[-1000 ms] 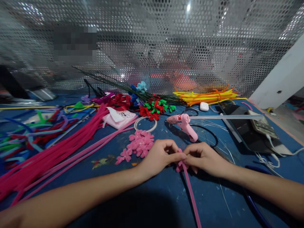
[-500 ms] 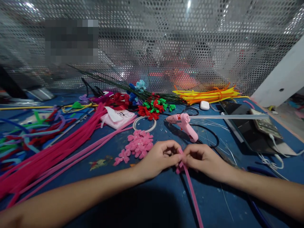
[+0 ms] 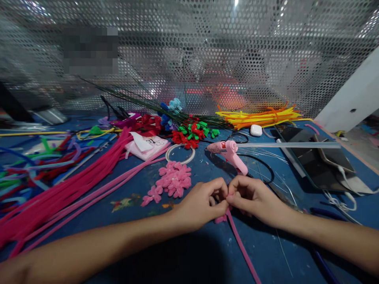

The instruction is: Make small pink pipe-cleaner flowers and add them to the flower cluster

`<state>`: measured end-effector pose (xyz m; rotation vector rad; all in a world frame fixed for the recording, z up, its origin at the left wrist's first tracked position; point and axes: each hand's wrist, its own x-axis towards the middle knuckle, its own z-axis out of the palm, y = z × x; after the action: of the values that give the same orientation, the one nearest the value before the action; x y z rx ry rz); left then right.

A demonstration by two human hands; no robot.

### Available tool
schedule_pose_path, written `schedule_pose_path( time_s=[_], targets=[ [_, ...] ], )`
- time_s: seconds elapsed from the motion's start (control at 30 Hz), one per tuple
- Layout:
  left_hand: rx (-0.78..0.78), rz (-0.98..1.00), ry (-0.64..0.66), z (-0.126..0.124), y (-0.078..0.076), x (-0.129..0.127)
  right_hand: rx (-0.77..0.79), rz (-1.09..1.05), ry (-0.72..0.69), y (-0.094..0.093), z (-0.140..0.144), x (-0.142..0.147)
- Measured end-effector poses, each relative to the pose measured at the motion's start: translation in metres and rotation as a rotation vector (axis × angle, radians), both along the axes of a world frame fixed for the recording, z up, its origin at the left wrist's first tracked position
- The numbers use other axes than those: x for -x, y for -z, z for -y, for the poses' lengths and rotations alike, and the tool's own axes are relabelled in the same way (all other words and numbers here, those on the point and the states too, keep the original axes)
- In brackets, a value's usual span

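Note:
My left hand [image 3: 207, 203] and my right hand [image 3: 248, 197] meet over the table, fingertips pinched together on a pink pipe cleaner [image 3: 241, 246]. Its long free end trails down toward the bottom edge of the view. A small bent pink part of it pokes out beneath my left fingers; the rest is hidden by my hands. Left of my hands lies a cluster of fuzzy pink flowers [image 3: 174, 179], with a single pink flower [image 3: 154, 194] at its lower left. Just beyond my fingers rests a pink glue gun [image 3: 233, 157] with a long clear glue stick [image 3: 284, 145] in its back.
Magenta pipe cleaners [image 3: 85, 181] and a mixed-colour heap [image 3: 38, 165] cover the left. Red and green flowers [image 3: 194, 132], a tape ring [image 3: 181, 163] and yellow pipe cleaners [image 3: 257, 118] lie farther back. A phone [image 3: 336, 156] sits at right. Perforated metal [image 3: 189, 51] stands behind.
The pipe cleaner's upper end, upright between my fingertips before, is now hidden in them. My fingertips have drawn closer together, and the trailing end has swung slightly right.

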<state>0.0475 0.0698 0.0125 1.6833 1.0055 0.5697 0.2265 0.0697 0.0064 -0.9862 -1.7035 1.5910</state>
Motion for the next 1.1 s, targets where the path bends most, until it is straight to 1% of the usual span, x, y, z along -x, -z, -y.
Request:
schedule_pose_path(
  time_s=[0.17,0.33,0.47,0.6,0.73,0.87,1.1],
  targets=[
    [0.017,0.039,-0.021,-0.0006,0.0003,0.0022,-0.040,-0.013,0.045,-0.0007,0.0017,-0.0010],
    [0.031,0.045,-0.012,-0.0004,-0.0001,0.0028,-0.030,-0.035,0.068,-0.0011,0.0026,-0.0001],
    [0.063,0.044,-0.003,0.0006,-0.0026,0.0016,-0.049,-0.038,0.123,-0.0033,0.0022,0.0006],
    [0.018,0.022,-0.030,0.0015,-0.0017,0.0013,-0.059,-0.054,0.132,-0.0032,0.0022,0.0011],
    [0.010,0.095,-0.072,0.0006,0.0027,0.0021,-0.070,-0.086,0.146,-0.0018,0.0015,0.0010],
    [0.035,0.172,-0.095,0.0002,0.0055,0.0031,-0.104,-0.030,0.146,-0.0008,0.0014,0.0007],
    [-0.008,0.088,-0.116,0.0020,0.0025,0.0011,-0.174,0.091,0.167,-0.0009,0.0042,0.0000]
  ],
)
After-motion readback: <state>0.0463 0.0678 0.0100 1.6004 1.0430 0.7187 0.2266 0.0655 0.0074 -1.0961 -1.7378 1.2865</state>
